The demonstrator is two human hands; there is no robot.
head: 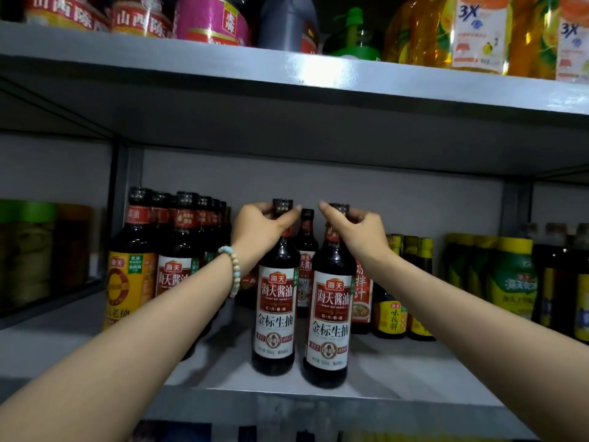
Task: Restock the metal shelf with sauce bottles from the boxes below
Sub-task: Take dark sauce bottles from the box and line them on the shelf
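- The left hand is curled round the neck of the left sauce bottle, just under its black cap, thumb on one side and fingers on the other.
- The right hand grips the neck of the right sauce bottle in the same way.
- Both bottles are dark, with red and white labels. They are upright and just beside each other near the front edge of the metal shelf, each directly below the hand that holds it.
- A beaded bracelet circles the left wrist.
- Between the two hands and further back stands a third dark bottle.
- Left of the left hand is a row of dark bottles; the nearest has a yellow label.
- Right of the right hand are small yellow-labelled bottles.
- Above both hands, the upper shelf carries large oil bottles.
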